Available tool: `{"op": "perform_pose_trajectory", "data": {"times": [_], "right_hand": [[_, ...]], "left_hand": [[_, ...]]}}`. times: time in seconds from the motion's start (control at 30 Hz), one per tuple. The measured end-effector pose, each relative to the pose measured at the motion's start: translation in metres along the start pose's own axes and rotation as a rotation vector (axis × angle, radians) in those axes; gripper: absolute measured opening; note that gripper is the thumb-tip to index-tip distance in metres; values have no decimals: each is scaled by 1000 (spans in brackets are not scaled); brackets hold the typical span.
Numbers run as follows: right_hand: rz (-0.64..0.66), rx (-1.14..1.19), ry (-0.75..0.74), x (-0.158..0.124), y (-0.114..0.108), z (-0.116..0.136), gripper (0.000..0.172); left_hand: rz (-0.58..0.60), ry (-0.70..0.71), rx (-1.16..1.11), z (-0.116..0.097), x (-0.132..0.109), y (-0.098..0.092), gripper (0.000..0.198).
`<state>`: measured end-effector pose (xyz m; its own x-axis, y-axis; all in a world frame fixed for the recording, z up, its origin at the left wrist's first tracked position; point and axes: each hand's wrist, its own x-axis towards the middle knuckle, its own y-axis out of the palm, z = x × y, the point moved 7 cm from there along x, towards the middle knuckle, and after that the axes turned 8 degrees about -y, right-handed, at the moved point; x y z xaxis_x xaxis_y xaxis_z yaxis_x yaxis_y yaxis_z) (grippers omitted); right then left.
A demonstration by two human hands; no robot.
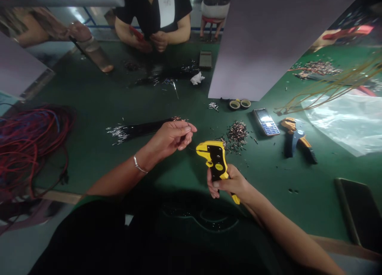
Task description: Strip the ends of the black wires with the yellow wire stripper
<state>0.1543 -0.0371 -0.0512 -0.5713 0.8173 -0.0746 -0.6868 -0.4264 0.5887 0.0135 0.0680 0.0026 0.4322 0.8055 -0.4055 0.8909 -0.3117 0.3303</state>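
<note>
My right hand [228,184] is wrapped round the handles of a yellow and black wire stripper [215,157], its jaws pointing up and left. My left hand [173,136] pinches a thin black wire just left of the jaws; the wire is too fine to follow fully. Behind my left hand lies a bundle of black wires [140,128] with bare metal ends on the green table [98,96]. A small heap of cut wire bits [236,135] lies right of the tool's head.
A phone [265,121], a blue and orange hand tool [297,139], tape rolls [239,104], a clear plastic sheet [346,120] and a grey board [268,40] are to the right. Red cable coils [30,144] sit left. Another person's hands [155,39] work across the table.
</note>
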Motion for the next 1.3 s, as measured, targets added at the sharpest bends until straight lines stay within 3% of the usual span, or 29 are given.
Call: {"op": "perform_pose_trajectory", "data": {"times": [0.27, 0.5, 0.67, 1.3], "right_hand": [[7, 26, 32, -2, 4, -8, 16], [48, 75, -57, 2, 1, -1, 16], [92, 88, -40, 2, 2, -2, 19], [38, 33, 9, 0, 6, -3, 13]], "left_hand": [[1, 2, 0, -1, 1, 0, 7], [26, 24, 22, 0, 1, -3, 7], [-9, 14, 26, -2, 1, -2, 7], [14, 27, 27, 0, 1, -1, 9]]}}
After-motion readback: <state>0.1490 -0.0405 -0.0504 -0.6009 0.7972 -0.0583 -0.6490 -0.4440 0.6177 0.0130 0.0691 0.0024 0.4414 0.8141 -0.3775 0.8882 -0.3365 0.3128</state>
